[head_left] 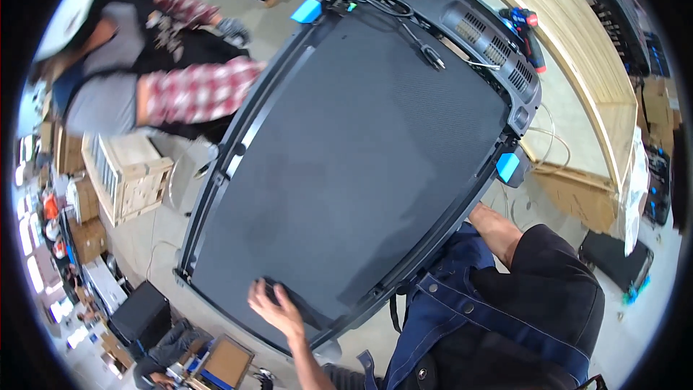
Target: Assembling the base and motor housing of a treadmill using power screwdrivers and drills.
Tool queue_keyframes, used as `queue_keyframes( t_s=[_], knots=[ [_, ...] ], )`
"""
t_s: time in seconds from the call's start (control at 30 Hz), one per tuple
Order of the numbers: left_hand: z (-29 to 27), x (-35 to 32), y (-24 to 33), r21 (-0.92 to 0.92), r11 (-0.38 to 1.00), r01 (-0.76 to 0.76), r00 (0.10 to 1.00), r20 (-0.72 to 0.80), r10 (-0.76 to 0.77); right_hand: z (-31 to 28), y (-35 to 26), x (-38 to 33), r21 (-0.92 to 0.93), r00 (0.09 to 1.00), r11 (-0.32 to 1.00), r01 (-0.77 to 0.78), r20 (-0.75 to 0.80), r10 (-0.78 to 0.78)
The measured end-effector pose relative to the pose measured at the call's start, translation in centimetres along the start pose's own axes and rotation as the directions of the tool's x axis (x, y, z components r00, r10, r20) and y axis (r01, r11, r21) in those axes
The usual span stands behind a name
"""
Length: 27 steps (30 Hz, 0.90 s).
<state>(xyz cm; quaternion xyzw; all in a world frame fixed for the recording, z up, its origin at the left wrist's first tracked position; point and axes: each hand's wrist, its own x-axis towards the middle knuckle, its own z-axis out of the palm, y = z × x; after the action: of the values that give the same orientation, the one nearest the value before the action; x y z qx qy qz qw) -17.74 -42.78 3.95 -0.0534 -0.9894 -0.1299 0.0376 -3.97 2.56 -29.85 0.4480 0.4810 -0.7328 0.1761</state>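
Fingers (pixel 255 296) of the left hand (pixel 276 312) are hanging loosely apart over the near end of the treadmill (pixel 346 137), gripping nothing that I am seeing; whether the palm is touching the black belt (pixel 325 180), I am having trouble telling. On the near right, the forearm (pixel 498 235) is running in behind the right rail (pixel 433 240), which is hiding the right hand, so how far it is opening or what it is holding is escaping me. That is worrying me most: should the frame be shifting, those hidden fingers could be getting pinched. Farther along that side, a blue block (pixel 507 167) is sitting on the rail, and a bump could be knocking it loose. Across on the left, a co-worker (pixel 108 50) is leaning in, one sleeve (pixel 198 92) disappearing behind the left rail (pixel 218 179); uneven pushing could be twisting the frame. At the far end, a loose plug (pixel 431 54) is lying on the belt, where sliding could be snagging its cable (pixel 368 0).
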Motion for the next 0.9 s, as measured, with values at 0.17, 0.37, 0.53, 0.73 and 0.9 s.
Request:
queue_keyframes(
  t_s=[0.17, 0.37, 0.53, 0.73, 0.9],
  knots=[
    [0.2, -13.3, 1.8, -0.104, 0.955, 0.279, 0.955, -0.076, -0.287, -6.3, 4.1, -0.5, -0.5, 0.968, 0.84, 0.214, -0.011, -0.252],
    [0.5, -16.7, 1.5, -0.096, 0.952, 0.29, 0.904, -0.298, -0.306, -5.9, -1.8, -3.2, -0.8, 0.423, 0.016, 0.6, 0.3, -0.855],
    [1.5, -17.0, 1.1, -0.096, 0.964, 0.249, 0.888, -0.374, -0.266, 1.0, -11.1, -23.7, -0.803, 0.879, 0.431, 0.411, 0.475, 0.046],
    [1.2, -18.0, 0.9, -0.134, 0.971, 0.198, 0.858, -0.455, -0.238, 7.2, -18.5, -34.3, -0.45, 0.829, 0.77, 0.451, 0.531, -0.176],
    [1.3, -18.7, 0.7, -0.144, 0.972, 0.188, 0.863, -0.449, -0.233, 2.6, -18.6, -34.5, -0.469, 0.891, 0.795, 0.386, 0.411, -0.19]
  ],
)
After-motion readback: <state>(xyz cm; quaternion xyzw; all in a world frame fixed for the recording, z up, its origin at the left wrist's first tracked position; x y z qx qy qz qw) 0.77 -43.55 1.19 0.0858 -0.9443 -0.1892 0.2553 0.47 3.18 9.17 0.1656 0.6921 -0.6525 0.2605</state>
